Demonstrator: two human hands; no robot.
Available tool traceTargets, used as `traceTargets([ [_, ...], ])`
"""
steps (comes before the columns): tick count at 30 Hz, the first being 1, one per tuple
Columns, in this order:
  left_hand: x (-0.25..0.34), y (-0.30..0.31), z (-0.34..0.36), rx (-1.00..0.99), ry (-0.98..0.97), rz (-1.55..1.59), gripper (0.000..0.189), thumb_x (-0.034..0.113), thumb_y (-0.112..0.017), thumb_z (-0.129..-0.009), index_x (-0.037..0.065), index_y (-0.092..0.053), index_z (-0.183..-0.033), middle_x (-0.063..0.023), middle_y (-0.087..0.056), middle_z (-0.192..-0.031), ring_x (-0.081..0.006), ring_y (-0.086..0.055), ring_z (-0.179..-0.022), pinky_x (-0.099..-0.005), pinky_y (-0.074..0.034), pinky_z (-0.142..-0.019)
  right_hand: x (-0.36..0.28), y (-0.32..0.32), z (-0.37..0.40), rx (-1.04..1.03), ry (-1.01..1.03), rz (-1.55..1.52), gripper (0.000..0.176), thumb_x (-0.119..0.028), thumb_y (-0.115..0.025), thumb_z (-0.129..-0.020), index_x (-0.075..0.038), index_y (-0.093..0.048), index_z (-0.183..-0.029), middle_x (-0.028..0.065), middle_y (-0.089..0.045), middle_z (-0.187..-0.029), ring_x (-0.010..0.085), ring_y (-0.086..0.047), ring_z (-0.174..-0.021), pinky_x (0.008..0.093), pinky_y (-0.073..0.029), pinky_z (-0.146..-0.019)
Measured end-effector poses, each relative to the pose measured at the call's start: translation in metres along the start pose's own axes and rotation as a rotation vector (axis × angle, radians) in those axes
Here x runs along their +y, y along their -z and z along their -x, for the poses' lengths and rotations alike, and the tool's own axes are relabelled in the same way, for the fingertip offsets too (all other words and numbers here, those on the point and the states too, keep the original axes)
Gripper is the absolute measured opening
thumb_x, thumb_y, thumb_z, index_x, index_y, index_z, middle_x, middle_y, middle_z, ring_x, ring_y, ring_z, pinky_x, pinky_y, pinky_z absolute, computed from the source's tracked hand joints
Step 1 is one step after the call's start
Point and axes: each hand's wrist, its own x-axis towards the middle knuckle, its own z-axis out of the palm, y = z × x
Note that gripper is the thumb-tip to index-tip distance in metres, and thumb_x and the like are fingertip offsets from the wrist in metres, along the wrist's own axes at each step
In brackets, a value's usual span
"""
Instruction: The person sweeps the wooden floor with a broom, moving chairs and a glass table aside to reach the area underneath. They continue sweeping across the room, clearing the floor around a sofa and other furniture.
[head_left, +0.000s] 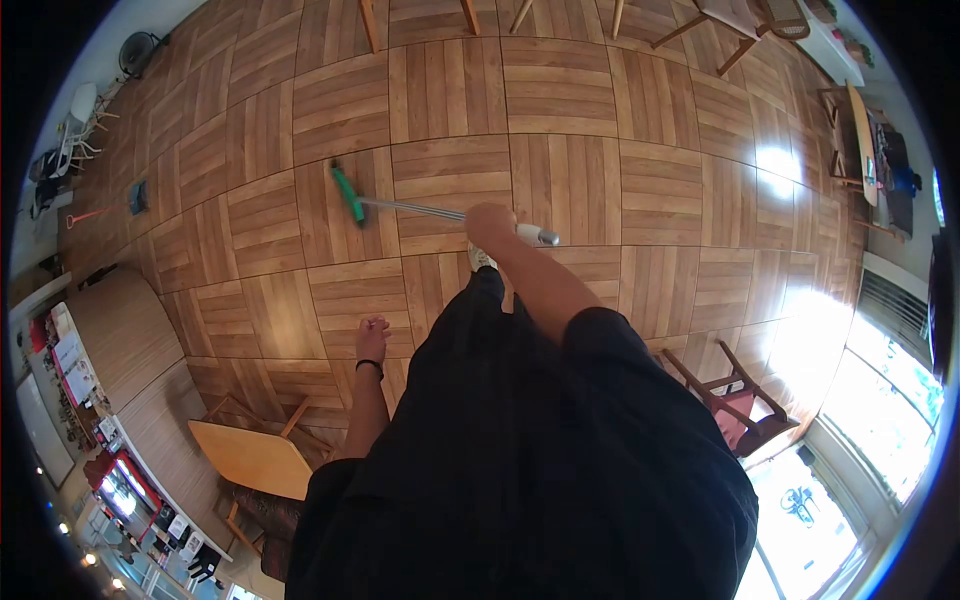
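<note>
My right hand [490, 226] is wrapped round the handle of a broom [415, 208], near its white and grey grip end. The metal stick runs left from my fist to a green head [347, 194] on the wood-patterned floor [450, 90]. My left hand [372, 338] hangs beside my left leg, apart from the broom. Its fingers are loosely curled in, and nothing shows in them. A dark band circles that wrist.
A dark dustpan [138, 197] with an orange handle [85, 217] is at the far left. A wooden table [255, 458] stands at lower left, a chair [735, 412] at lower right. Chair legs line the top edge. A counter [165, 430] runs along the left.
</note>
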Motion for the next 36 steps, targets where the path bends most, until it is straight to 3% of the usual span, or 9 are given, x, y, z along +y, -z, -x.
traceTargets([
  [5,0.035,-0.002,0.004,0.023,-0.049,0.096,0.028,0.029,-0.054,-0.087,0.005,-0.053,-0.103,-0.0041,-0.060,-0.092,-0.0127,-0.057,-0.080,-0.0242,-0.041,-0.065,0.008,0.073,0.032,-0.072,-0.011,-0.166,0.049,-0.051,-0.049,-0.084,-0.008,-0.066,-0.100,0.0117,-0.065,-0.100,0.0305,-0.061,-0.097,0.0447,-0.047,-0.081],
  [10,0.061,-0.021,-0.027,-0.071,-0.123,0.049,0.028,0.029,-0.052,-0.088,0.005,-0.053,-0.102,-0.0041,-0.060,-0.092,-0.0127,-0.056,-0.081,-0.0247,-0.041,-0.065,0.143,0.097,0.097,-0.098,0.005,-0.059,0.055,-0.060,-0.043,-0.083,-0.010,-0.065,-0.091,0.0133,-0.065,-0.088,0.0329,-0.060,-0.088,0.0447,-0.046,-0.076],
  [16,0.170,-0.081,-0.028,-0.100,-0.349,-0.069,0.032,0.028,-0.049,-0.090,0.002,-0.054,-0.108,-0.0063,-0.061,-0.094,-0.0146,-0.058,-0.083,-0.0257,-0.044,-0.070,0.288,0.115,0.223,-0.055,-0.414,-0.087,0.053,-0.056,-0.048,-0.082,-0.006,-0.067,-0.083,0.0180,-0.064,-0.088,0.0344,-0.061,-0.086,0.0454,-0.047,-0.076],
  [21,0.230,-0.130,-0.039,-0.180,-0.438,-0.036,0.034,0.028,-0.050,-0.090,0.002,-0.054,-0.111,-0.0073,-0.062,-0.097,-0.0152,-0.058,-0.084,-0.0252,-0.044,-0.072,0.372,0.136,0.253,0.049,-0.789,-0.015,0.047,-0.052,-0.051,-0.083,-0.007,-0.067,-0.087,0.0152,-0.065,-0.088,0.0343,-0.062,-0.086,0.0446,-0.048,-0.074],
  [25,0.258,-0.158,-0.034,-0.163,-0.380,-0.099,0.033,0.027,-0.052,-0.089,0.002,-0.055,-0.110,-0.0073,-0.061,-0.099,-0.0152,-0.058,-0.085,-0.0254,-0.044,-0.071,0.426,0.153,0.222,0.178,-0.886,0.047,0.040,-0.042,-0.053,-0.085,-0.005,-0.067,-0.087,0.0174,-0.065,-0.087,0.0351,-0.063,-0.085,0.0430,-0.050,-0.072],
  [28,0.259,-0.170,-0.022,-0.104,-0.359,-0.148,0.031,0.028,-0.052,-0.089,0.003,-0.055,-0.108,-0.0066,-0.061,-0.098,-0.0146,-0.058,-0.084,-0.0251,-0.043,-0.069,0.477,0.149,0.177,0.363,-0.799,0.209,0.030,-0.033,-0.055,-0.084,-0.007,-0.069,-0.079,0.0138,-0.066,-0.077,0.0290,-0.066,-0.075,0.0396,-0.052,-0.063],
  [31,0.248,-0.172,-0.011,-0.045,-0.265,-0.138,0.030,0.029,-0.053,-0.089,0.005,-0.055,-0.107,-0.0052,-0.061,-0.097,-0.0136,-0.058,-0.083,-0.0248,-0.043,-0.067,0.508,0.145,0.110,0.395,-0.807,0.309,0.019,-0.023,-0.056,-0.081,-0.011,-0.069,-0.076,0.0092,-0.066,-0.073,0.0247,-0.067,-0.071,0.0364,-0.052,-0.058],
  [34,0.224,-0.165,-0.013,-0.045,-0.151,-0.031,0.030,0.029,-0.053,-0.088,0.006,-0.055,-0.107,-0.0044,-0.061,-0.095,-0.0127,-0.057,-0.080,-0.0243,-0.042,-0.064,0.498,0.131,0.038,0.443,-0.688,0.317,0.017,-0.019,-0.055,-0.080,-0.011,-0.069,-0.075,0.0080,-0.067,-0.074,0.0242,-0.066,-0.070,0.0359,-0.051,-0.055],
  [36,0.214,-0.161,-0.015,-0.007,-0.112,-0.016,0.031,0.030,-0.054,-0.088,0.006,-0.055,-0.107,-0.0044,-0.061,-0.094,-0.0123,-0.057,-0.078,-0.0241,-0.042,-0.062,0.448,0.147,0.008,0.427,-0.588,0.279,0.017,-0.019,-0.056,-0.080,-0.009,-0.069,-0.076,0.0093,-0.066,-0.074,0.0247,-0.066,-0.069,0.0358,-0.051,-0.055],
])
